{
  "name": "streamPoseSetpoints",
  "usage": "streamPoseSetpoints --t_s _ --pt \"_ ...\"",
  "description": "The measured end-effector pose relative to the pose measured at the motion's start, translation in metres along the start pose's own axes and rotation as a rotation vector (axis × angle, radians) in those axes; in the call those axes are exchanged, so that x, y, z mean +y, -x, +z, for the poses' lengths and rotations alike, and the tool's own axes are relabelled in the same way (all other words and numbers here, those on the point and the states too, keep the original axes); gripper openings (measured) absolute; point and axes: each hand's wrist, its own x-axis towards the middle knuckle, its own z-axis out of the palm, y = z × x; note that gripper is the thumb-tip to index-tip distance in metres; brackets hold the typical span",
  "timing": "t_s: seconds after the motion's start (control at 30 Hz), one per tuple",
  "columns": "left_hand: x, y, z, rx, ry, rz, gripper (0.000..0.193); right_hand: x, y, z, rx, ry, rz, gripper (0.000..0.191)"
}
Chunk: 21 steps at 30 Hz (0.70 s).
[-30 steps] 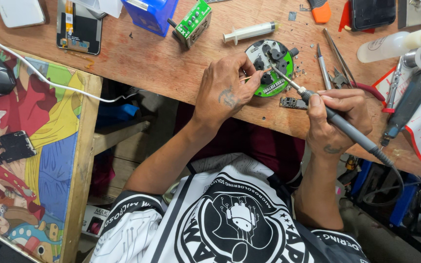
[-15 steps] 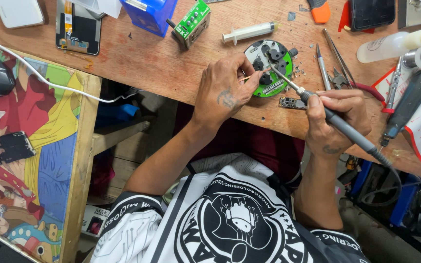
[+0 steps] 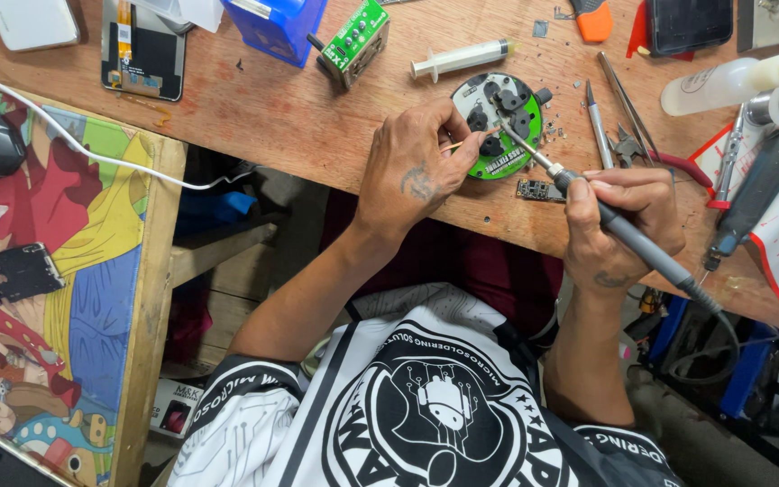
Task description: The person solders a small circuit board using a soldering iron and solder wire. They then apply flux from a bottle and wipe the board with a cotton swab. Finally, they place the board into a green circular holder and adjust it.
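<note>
1. Nearest the camera, a person's black-and-white printed shirt [image 3: 426, 406] fills the lower middle, both forearms reaching up to a wooden workbench [image 3: 272, 108].
2. The bench's near edge runs slantwise from left to lower right; both wrists cross it, and the hands work just past it.
3. The right hand [image 3: 619, 225] has its fingers clamped round a grey soldering iron [image 3: 624, 233], whose thin tip slants up-left onto the fixture.
4. The left hand [image 3: 416, 167] rests on the bench, fingertips pinched together on a thin pale strand of wire [image 3: 463, 141] that points at the same spot.
5. The round green fixture [image 3: 499, 122] lies flat between the hands, black clamps crowded on its face; a small dark circuit board [image 3: 538, 189] sits just below it.
6. Bare wood opens left of the left hand.
7. Farther off: a syringe [image 3: 462, 59], tweezers [image 3: 624, 95], a blue box [image 3: 277, 22] and a dismantled phone [image 3: 142, 50].
</note>
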Motion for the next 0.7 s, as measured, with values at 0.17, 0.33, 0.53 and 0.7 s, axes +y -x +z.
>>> streamPoseSetpoints --t_s 0.17,0.33,0.53,0.7 --pt "0.0008 0.0001 -0.0006 0.02 -0.002 0.045 0.024 0.0002 -0.0003 0.0017 0.01 -0.006 -0.004 0.024" --pt "0.0029 0.0011 -0.0017 0.009 0.004 0.004 0.024 -0.0011 -0.0007 0.0018 0.024 0.032 -0.021 0.023" --pt "0.003 0.0008 -0.0016 0.0 0.016 -0.029 0.023 -0.0017 0.0003 0.0018 0.012 0.052 -0.028 0.023" --pt "0.0015 0.0003 -0.001 0.011 0.019 0.017 0.023 0.0011 -0.0009 0.0008 0.02 0.032 -0.016 0.023"
